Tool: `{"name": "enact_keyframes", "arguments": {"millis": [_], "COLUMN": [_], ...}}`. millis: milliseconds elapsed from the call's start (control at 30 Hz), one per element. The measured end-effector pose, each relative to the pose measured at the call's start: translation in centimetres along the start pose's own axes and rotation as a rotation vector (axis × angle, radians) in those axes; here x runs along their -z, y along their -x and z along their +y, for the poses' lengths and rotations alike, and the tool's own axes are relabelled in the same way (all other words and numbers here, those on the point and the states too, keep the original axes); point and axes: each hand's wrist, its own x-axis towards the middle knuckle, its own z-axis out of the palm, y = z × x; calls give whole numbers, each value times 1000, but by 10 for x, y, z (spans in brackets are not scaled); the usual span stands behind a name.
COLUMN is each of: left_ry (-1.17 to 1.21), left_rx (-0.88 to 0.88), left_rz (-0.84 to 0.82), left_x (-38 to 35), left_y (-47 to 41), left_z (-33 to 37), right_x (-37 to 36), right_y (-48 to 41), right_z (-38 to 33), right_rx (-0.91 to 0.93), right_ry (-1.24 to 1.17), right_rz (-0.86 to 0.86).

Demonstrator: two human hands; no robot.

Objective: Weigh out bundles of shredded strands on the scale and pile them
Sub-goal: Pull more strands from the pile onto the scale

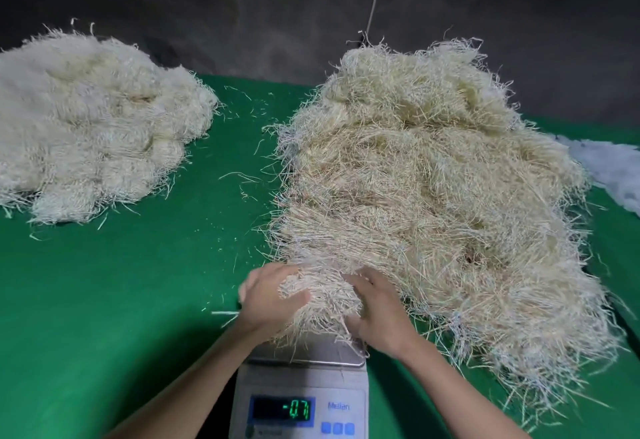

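Seen from the head camera, a pile [93,126] of bundles lies at far left on the green table [156,282]; much remains, for the left hand [273,294] and right hand [377,314] both clasp a bundle [318,296] just over the scale [304,386] (its display reads negative, so probably unweighed), crowded by the big loose heap [433,196].

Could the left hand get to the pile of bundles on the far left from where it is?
Probably yes: only open green table lies between the left hand and that pile. The hand grips a bundle over the scale, so it would carry that along.
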Motion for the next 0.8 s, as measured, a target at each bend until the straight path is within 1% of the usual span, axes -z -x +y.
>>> {"name": "enact_keyframes", "arguments": {"millis": [67,133,200,233,333,400,500,600,667,800], "left_ry": [-98,-46,32,34,-54,-77,-182,-262,-206,191], "left_rx": [-52,-101,-131,-135,-92,-78,-83,-39,1,106], "left_rz": [76,138,147,138,84,68,64,42,25,-31], "left_x": [9,17,18,17,7,2,0,3,11,41], "left_y": [3,10,15,16,16,13,6,-5,-10,-9], "left_z": [-8,-11,-11,-11,-17,-20,-17,-14,-12,-1], "right_x": [-1,0,-2,-3,-5,-5,-3,-2,2,20], "right_y": [1,4,6,7,9,9,7,7,8,10], "right_z": [0,0,-1,-2,-4,-4,-6,-7,-5,-4], "right_rx": [0,-14,-5,3,-4,-33,-42,-75,-128,-124], "right_ry": [-74,-122,-120,-113,-108,-137,-133,-94,-155,-326], "right_rz": [45,56,65,73,87,126,191,128,59,-22]}}
